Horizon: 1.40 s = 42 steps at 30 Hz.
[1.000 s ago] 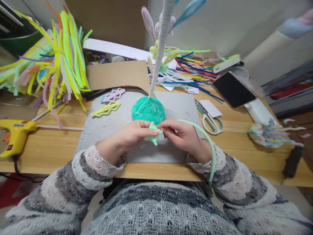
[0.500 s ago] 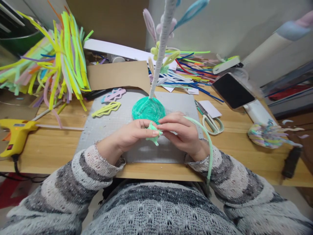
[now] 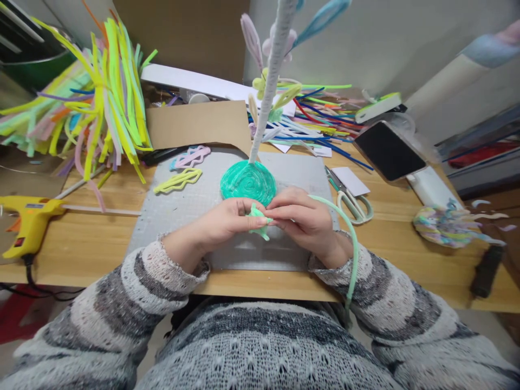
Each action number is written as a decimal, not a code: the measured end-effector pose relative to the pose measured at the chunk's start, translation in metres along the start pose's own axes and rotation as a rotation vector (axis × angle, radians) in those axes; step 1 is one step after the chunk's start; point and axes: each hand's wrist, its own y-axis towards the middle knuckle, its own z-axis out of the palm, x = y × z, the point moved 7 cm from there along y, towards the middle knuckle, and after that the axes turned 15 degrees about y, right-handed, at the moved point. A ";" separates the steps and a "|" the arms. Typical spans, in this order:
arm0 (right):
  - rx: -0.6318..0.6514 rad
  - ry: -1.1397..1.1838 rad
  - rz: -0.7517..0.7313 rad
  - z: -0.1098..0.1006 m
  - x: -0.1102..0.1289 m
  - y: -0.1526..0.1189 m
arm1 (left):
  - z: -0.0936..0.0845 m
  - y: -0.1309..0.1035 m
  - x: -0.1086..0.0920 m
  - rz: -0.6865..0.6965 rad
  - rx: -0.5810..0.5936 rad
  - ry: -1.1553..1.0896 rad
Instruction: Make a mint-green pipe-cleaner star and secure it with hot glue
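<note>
Head view shows us the piece (image 3: 260,233), light green and fuzzy, between our two hands, over the mat (image 3: 292,260) and in front of the disc (image 3: 239,184); our left hand (image 3: 221,219) pinches it, thumb on the upper side and fingers below; our right hand (image 3: 306,219) has its fingertips close together at the right tip of the piece, and its grip seems to pinch this tip, though the contact is partly hidden; the strand (image 3: 352,244), pale green, comes out from behind the right hand and hangs over the sleeve (image 3: 376,276).

For doing this well, we judge that the left grip should be firm but not crushing, because the small points look easy to flatten; the right fingertips should work with small movements, near to the left thumb, so that the piece does not twist; the strand could catch on the sleeve, so we should leave it free; the stem (image 3: 264,119) rises from the disc, near our fingers, and we should not knock it.
</note>
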 end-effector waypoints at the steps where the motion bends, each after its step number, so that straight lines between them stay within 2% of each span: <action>1: -0.012 -0.020 -0.004 0.000 0.000 -0.001 | -0.002 0.000 -0.001 0.011 -0.029 0.026; 5: -0.042 -0.114 0.026 0.002 0.002 -0.005 | -0.009 -0.001 -0.003 0.049 -0.147 0.114; 10: -0.053 -0.145 0.080 0.008 0.004 -0.006 | -0.013 -0.001 -0.007 0.123 -0.235 0.132; 15: -0.097 -0.051 0.177 0.011 0.000 -0.005 | -0.015 -0.003 -0.009 0.169 -0.349 0.157; 19: -0.207 0.112 0.304 0.011 -0.015 -0.008 | -0.017 -0.006 -0.011 0.158 -0.448 0.190; 25: -0.348 0.366 0.496 0.014 -0.041 -0.020 | -0.016 -0.006 -0.010 0.126 -0.416 0.150; 29: -0.421 0.386 0.517 0.009 -0.042 -0.022 | -0.016 -0.005 -0.008 0.136 -0.399 0.054; 32: -0.473 0.402 0.523 0.004 -0.040 -0.021 | -0.017 -0.005 -0.006 0.110 -0.417 0.080; 35: -0.490 0.446 0.569 0.003 -0.042 -0.021 | -0.016 -0.006 -0.009 0.097 -0.417 0.194; 38: -0.456 0.511 0.656 0.006 -0.049 -0.023 | -0.018 -0.009 -0.014 0.105 -0.475 0.306; 42: -0.445 0.542 0.697 0.009 -0.054 -0.026 | -0.019 -0.009 -0.014 0.105 -0.489 0.349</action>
